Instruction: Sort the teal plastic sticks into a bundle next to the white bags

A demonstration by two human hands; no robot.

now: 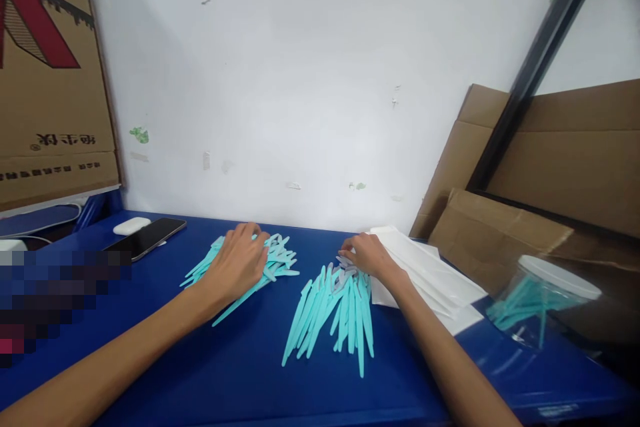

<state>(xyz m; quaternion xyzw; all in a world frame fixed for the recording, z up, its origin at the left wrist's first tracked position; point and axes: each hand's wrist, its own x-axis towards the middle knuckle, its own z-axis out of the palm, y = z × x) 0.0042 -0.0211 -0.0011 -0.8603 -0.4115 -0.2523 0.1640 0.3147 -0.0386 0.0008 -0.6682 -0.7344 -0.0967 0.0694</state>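
My left hand (240, 259) rests over a loose pile of turquoise plastic sticks (281, 257) pointing in mixed directions. Its fingers curl down into the pile, and their tips are hidden. At the upper end of a second bunch, of grey-headed turquoise sticks (311, 313), is my right hand (369, 253). These sticks are slim and tapered, like eyebrow razors, and fan out with their handles toward me. The right fingers are bent and pinched at the grey heads. What exactly sits between them is too small to make out.
White sheets or bags (425, 273) lie beside my right forearm. A clear tub with a white lid (560, 277) holds more turquoise sticks at the right. A phone (155, 237) and a white case (131, 225) lie left on the blue table (240, 373). Cardboard (505, 227) stands behind.
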